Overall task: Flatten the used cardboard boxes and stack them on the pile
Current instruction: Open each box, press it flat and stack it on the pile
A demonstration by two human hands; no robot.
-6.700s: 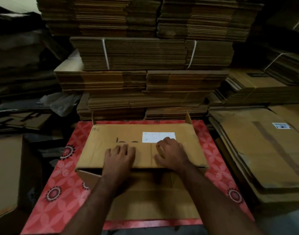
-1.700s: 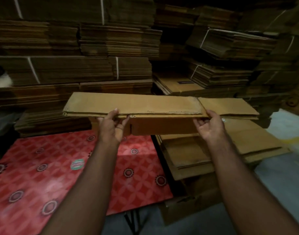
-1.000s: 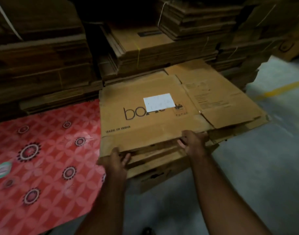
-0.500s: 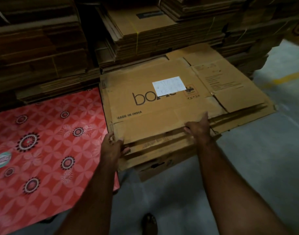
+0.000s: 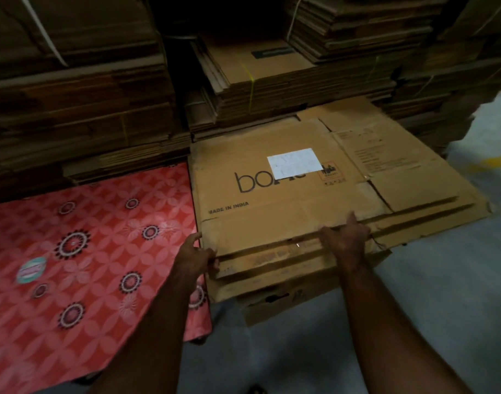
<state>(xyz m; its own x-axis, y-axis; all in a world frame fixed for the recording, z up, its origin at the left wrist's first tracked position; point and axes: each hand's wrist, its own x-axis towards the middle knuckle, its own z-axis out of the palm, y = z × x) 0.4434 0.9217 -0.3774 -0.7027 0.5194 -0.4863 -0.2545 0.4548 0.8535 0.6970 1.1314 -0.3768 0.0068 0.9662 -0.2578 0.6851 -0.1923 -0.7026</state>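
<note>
— Cardboard's down: the flat box (image 5: 275, 200) lies on top of the pile (image 5: 277, 275), beside the red table (image 5: 81, 268).
— Hands?
— Left hand (image 5: 194, 255) and right hand (image 5: 346, 240) sit at its near edge, fingers loose; whether they're pinching, I can't tell.
— Risk?
— It overhangs crookedly; letting go unevenly might slide it off.

I'm in what looks like a cardboard storeroom, though it's dim. Strapped bundles of flat cartons (image 5: 272, 81) line the wall above a bare floor (image 5: 414, 294).
</note>
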